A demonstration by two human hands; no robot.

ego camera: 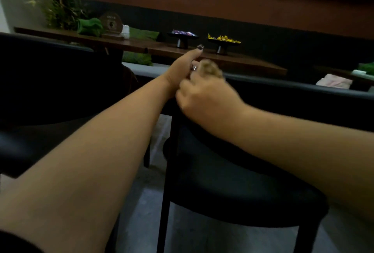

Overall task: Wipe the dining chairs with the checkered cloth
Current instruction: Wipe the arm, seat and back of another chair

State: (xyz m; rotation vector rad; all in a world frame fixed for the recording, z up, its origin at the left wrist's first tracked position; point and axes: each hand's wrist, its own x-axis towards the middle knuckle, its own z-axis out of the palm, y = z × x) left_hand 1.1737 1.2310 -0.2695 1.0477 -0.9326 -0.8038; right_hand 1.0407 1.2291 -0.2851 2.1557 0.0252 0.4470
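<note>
Both my arms reach forward and my hands meet above the left end of a black dining chair's backrest (303,88). My right hand (204,98) grips a bunched tan cloth (211,68); it is blurred, so its checks cannot be made out. My left hand (180,72) lies against the right hand, thumb sticking up, its fingers curled in on the same cloth. The chair's black seat (242,192) lies under my right forearm. A second black chair (40,90) stands at the left.
Beyond the chairs runs a long wooden table (232,60) with two dark pedestal dishes of wrapped sweets (223,39), green cushions (90,26), a round wooden ornament and a plant. A pink cloth (334,82) lies at the far right. Grey floor shows between the chairs.
</note>
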